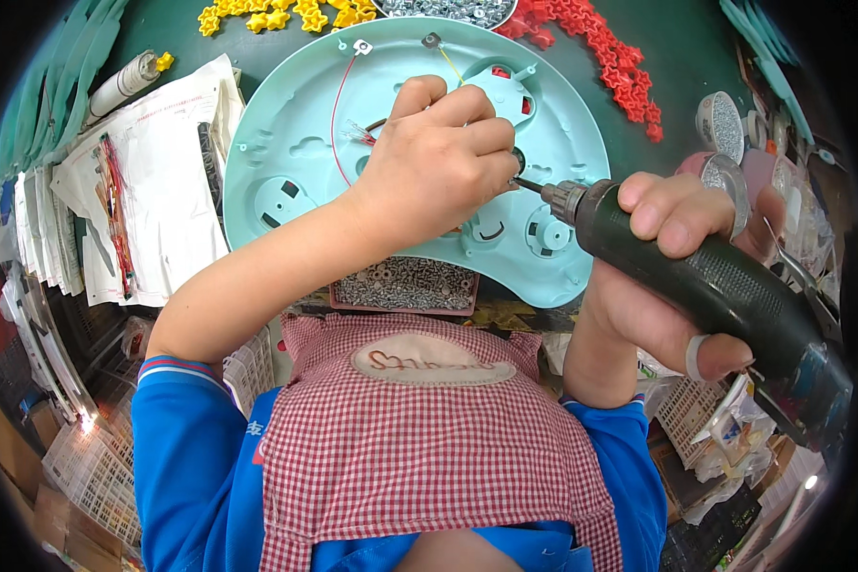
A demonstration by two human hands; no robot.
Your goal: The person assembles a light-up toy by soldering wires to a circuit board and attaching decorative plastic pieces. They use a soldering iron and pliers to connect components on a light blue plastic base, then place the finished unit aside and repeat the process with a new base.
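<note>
While your right hand is clasping the dark driver, your left hand is bunching fingers at its bit, any hold hidden, over the teal shell, past whose right edge bare green table is showing.

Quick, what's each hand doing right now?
Left hand: curled over the teal plastic shell; can't tell if holding anything.
Right hand: closed around a black power screwdriver.

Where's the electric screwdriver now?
In the head view, the electric screwdriver is on the right, held in the right hand, its bit by the left hand over the turquoise plastic shell.
</note>
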